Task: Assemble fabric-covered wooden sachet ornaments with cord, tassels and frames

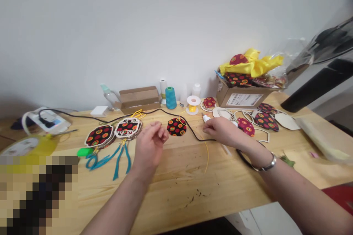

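Observation:
My left hand [153, 141] is raised over the table with its fingers curled in. Whatever those fingers may hold is hidden. Just to its right lies a round piece of black fabric [176, 127] with red and orange flowers, a yellow cord [207, 154] near it. My right hand [220, 130] is closed by a small white bottle with a narrow tip [206, 118], which shows past the fingers and seems to be in their grip. Left of my left hand are stacked fabric-covered pendants [99, 136] and framed ones [127, 128] with teal tassels [121, 158].
A black cable [162, 112] crosses the table. Behind stand an open cardboard box [139, 99], a teal thread cone [171, 98] and a yellow cord spool [193, 104]. A box [242, 97] heaped with fabric is at the back right, with wooden frames and fabric pieces [264, 121] before it.

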### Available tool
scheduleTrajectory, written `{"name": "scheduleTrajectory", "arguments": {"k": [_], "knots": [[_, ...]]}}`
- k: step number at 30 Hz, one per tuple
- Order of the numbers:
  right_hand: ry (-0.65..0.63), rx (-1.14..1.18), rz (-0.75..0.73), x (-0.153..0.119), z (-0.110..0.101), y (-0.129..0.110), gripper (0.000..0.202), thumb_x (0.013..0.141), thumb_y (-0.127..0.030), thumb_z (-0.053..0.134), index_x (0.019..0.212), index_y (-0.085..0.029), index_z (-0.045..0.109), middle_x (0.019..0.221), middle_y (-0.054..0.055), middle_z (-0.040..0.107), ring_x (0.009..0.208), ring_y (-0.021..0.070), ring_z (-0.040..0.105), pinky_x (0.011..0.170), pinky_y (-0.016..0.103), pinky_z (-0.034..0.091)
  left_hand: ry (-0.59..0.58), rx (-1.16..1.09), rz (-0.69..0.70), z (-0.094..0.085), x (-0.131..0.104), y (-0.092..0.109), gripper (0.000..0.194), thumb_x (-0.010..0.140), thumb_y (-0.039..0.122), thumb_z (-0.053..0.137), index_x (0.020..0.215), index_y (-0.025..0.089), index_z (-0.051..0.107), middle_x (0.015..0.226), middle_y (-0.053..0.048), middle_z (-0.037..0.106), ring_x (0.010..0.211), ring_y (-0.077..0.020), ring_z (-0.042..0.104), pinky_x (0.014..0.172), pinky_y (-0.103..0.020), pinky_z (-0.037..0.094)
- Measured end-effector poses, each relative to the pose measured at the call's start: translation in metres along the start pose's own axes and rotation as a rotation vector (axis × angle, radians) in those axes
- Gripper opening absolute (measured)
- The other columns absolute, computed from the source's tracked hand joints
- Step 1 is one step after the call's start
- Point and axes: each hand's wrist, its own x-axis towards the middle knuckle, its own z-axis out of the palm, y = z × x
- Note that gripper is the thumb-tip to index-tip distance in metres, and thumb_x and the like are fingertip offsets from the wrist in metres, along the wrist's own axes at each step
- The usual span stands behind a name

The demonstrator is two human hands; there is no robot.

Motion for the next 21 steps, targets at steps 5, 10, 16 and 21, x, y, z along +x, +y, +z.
{"name": "scheduleTrajectory", "arguments": {"k": [5, 10, 16, 21], "knots": [[-0.004, -0.211, 0.073, -0.005, 0.010, -0.006, 0.022, 0.081, -0.017, 0.047, 0.072, -0.017, 0.067, 0.079, 0.007, 0.068, 0.071, 0.0176, 0.059, 0.059, 0.026, 0.034, -0.013, 0.200, -0.003, -0.010, -0.002, -0.031, 0.012, 0.069, 0.020, 0.067, 0.065, 0.015, 0.057, 0.047, 0.007, 0.041, 0.048, -0.0068, 0.041, 0.049, -0.020, 0.032], [-0.022, -0.264, 0.011, -0.001, 0.019, -0.029, 0.020, 0.084, -0.019, 0.048, 0.079, -0.017, 0.067, 0.086, 0.008, 0.068, 0.079, 0.0191, 0.062, 0.063, 0.026, 0.039, -0.042, 0.265, -0.023, -0.009, -0.009, -0.038, 0.010, 0.071, 0.022, 0.068, 0.069, 0.016, 0.060, 0.048, 0.007, 0.044, 0.047, -0.0066, 0.039, 0.050, -0.021, 0.032], [0.048, -0.319, -0.073, 0.021, 0.029, -0.056, 0.022, 0.086, -0.022, 0.047, 0.097, -0.012, 0.063, 0.095, 0.014, 0.063, 0.090, 0.0249, 0.059, 0.071, 0.030, 0.043, -0.072, 0.374, -0.007, -0.010, -0.011, -0.042, 0.012, 0.075, 0.025, 0.065, 0.069, 0.016, 0.059, 0.047, 0.007, 0.044, 0.046, -0.0072, 0.039, 0.049, -0.022, 0.029], [0.062, -0.324, -0.107, 0.048, 0.039, -0.056, 0.021, 0.082, -0.011, 0.044, 0.090, -0.008, 0.063, 0.094, 0.019, 0.062, 0.090, 0.0258, 0.058, 0.074, 0.032, 0.044, -0.081, 0.436, -0.006, -0.013, -0.010, -0.044, 0.012, 0.077, 0.027, 0.062, 0.072, 0.017, 0.059, 0.048, 0.007, 0.044, 0.046, -0.0074, 0.039, 0.048, -0.021, 0.029]]}}
